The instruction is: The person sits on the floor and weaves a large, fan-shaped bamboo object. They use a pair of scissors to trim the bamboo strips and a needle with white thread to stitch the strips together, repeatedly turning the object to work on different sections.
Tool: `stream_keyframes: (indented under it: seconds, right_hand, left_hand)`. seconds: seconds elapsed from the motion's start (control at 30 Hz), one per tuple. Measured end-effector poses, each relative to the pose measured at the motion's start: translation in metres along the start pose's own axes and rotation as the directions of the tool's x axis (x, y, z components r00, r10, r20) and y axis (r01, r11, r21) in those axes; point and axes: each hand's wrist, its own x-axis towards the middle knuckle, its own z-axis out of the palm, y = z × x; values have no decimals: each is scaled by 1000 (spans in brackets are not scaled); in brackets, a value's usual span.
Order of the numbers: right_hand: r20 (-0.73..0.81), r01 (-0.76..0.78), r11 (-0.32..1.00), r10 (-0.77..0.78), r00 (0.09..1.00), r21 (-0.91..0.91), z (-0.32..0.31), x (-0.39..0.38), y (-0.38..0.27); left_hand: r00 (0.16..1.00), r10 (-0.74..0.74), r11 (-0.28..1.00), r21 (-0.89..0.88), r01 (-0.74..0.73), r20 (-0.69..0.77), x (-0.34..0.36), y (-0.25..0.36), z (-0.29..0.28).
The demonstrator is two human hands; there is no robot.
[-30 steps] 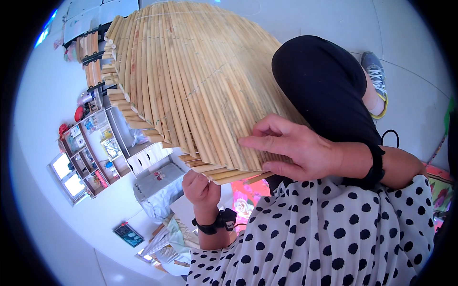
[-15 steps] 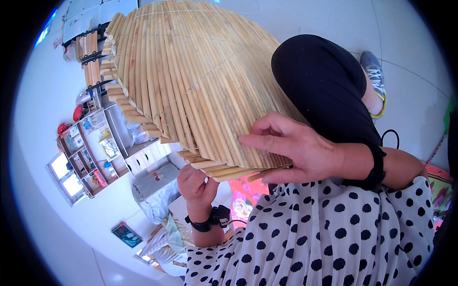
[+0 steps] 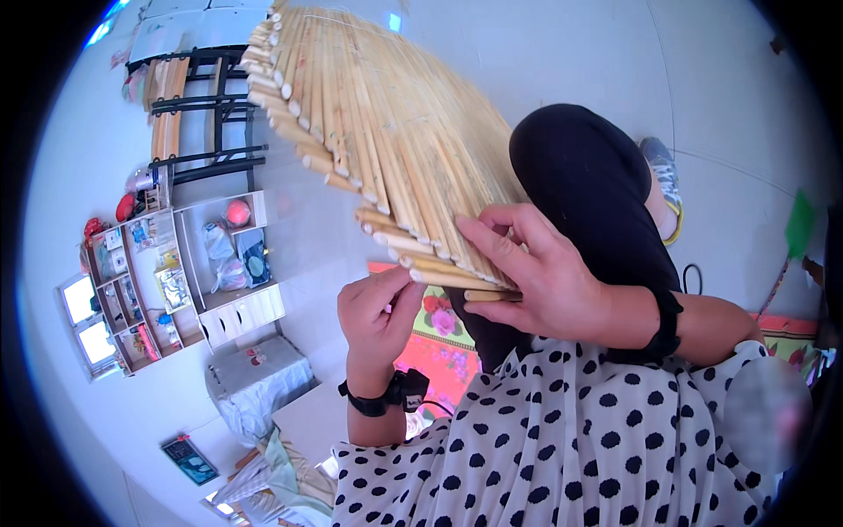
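Observation:
A curved mat of pale reed sticks [image 3: 378, 123], tied side by side with thin thread, stretches from my lap up and away to the far left. My right hand [image 3: 553, 277] grips its near end, with the thumb and fingers on both sides of the sticks. Around the stick ends at the near left corner, my left hand [image 3: 378, 312] is closed in a pinch, its fingertips against the edge. What lies between those fingertips is too small to tell. The underside of the mat is hidden.
My bent knee [image 3: 580, 167] in black trousers stands beside the mat on the right. Floral red cloth [image 3: 439, 351] shows below it. To the left are a shelf unit [image 3: 149, 290], black metal frames [image 3: 211, 105] and a covered grey box [image 3: 259, 378].
The mat has tilted and narrowed in view, showing more stick ends on its left side. My left hand has moved up and right along the edge; my right hand keeps its grip.

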Motion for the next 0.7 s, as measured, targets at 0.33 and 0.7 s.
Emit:
stream_keyframes:
  seconds: [0.33, 0.7]
  right_hand:
    - [-305, -19, 959, -72, 950, -284, 12, 50, -10]
    - [-318, -70, 845, -121, 940, -530, -17, 31, -26]
  left_hand:
    - [995, 34, 981, -185, -52, -97, 51, -2, -9]
    - [943, 312, 913, -239, -332, -117, 83, 3, 8]
